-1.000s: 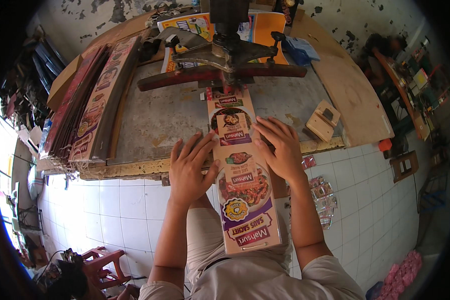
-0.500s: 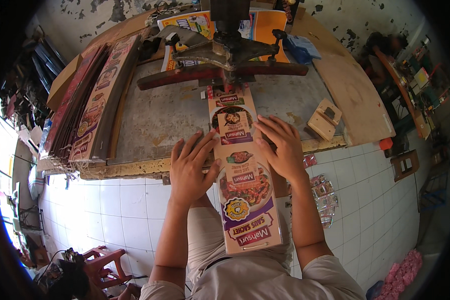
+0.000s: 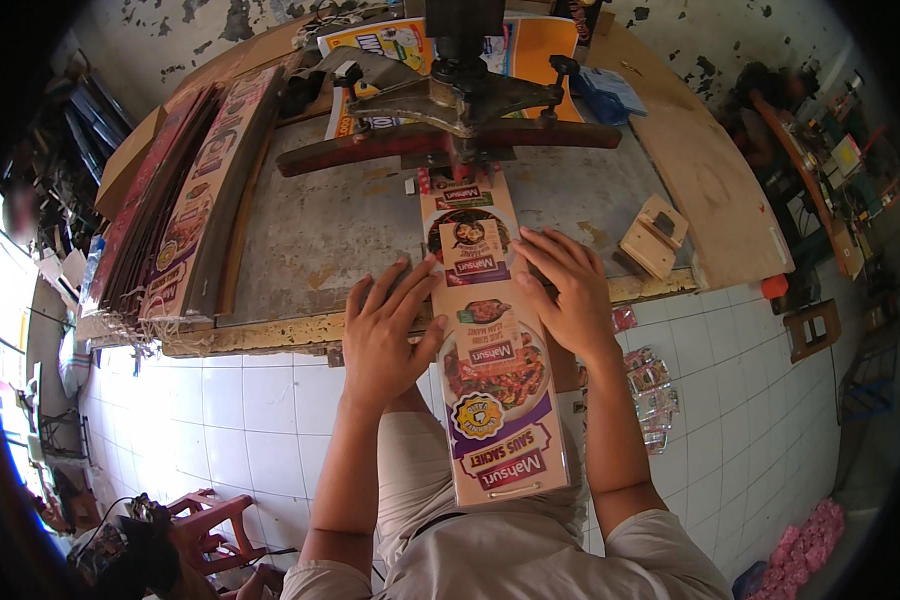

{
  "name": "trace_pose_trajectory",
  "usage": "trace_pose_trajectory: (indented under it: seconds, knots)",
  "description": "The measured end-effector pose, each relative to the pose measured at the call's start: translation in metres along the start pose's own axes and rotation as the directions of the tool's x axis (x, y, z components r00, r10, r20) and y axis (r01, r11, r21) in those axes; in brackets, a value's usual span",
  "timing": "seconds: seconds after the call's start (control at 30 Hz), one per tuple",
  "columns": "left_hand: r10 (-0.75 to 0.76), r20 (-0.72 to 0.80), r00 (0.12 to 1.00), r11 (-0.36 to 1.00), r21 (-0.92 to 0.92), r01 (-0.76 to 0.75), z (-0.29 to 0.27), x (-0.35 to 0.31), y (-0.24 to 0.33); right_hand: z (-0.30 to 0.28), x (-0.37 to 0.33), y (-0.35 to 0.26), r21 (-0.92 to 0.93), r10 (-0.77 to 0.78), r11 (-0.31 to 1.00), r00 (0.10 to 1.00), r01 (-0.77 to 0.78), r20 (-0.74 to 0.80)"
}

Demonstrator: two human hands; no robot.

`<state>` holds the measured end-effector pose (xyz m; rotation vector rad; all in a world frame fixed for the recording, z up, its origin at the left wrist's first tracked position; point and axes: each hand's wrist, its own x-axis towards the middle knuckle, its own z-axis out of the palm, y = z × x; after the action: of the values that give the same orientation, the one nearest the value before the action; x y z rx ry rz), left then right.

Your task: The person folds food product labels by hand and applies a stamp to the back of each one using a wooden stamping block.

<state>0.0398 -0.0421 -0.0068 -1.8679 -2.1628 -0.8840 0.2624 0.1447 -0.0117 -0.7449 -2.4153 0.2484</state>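
Resting lightly on a long peach-and-purple printed display strip [image 3: 495, 365], with left hand [image 3: 385, 335] at one long edge and right hand [image 3: 570, 300] at the other. Somewhat spread at the fingers on both sides, loosely bent, wrapped around nothing; in contact only along the edges by fingertips and thumbs, unable to tell how firmly. Placed between both hands, pointing lengthwise away from the body: running out beyond the fingertips to beneath the dark metal press head [image 3: 467, 100] with its red crossbar [image 3: 340, 157], and back past the wrists, over the front edge of the grey-topped worktable [image 3: 320, 220], to above the lap [image 3: 415, 450]. Fitted at the near end with a pale cord loop [image 3: 515, 490]. Flanked, well apart on the left, by a stack of similar printed strips [image 3: 202, 185], and on the right by a small wooden block [image 3: 653, 237] near the front edge.
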Motion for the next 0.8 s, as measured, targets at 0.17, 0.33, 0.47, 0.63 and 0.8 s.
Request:
trace_pose_trajectory:
  seconds: [0.17, 0.33, 0.47, 0.63, 0.8]
  knots:
    - [0.003, -0.007, 1.000, 1.000, -0.003, -0.003, -0.0017, 0.0006, 0.0012, -0.0005, 0.0006, -0.0008, -0.004, -0.002, 1.000, 1.000, 0.002, -0.003]
    - [0.002, -0.003, 1.000, 1.000, -0.001, -0.002, -0.0003, 0.0004, 0.0010, -0.0005, 0.0002, -0.0004, -0.002, -0.001, 1.000, 1.000, 0.001, -0.003]
    - [0.011, -0.006, 1.000, 1.000, 0.010, -0.011, -0.0008, 0.0004, 0.0005, -0.0013, 0.0005, -0.0006, 0.000, -0.003, 1.000, 1.000, 0.003, 0.000]
    - [0.014, -0.009, 1.000, 1.000, 0.006, -0.014, -0.0008, -0.0010, -0.0010, -0.0012, 0.0006, -0.0023, 0.002, -0.005, 1.000, 1.000, 0.005, -0.007]
    - [0.036, -0.031, 0.999, 0.999, 0.009, -0.036, 0.0001, -0.0026, -0.0017, -0.0024, -0.0002, -0.0027, -0.006, -0.020, 1.000, 0.999, 0.020, -0.027]
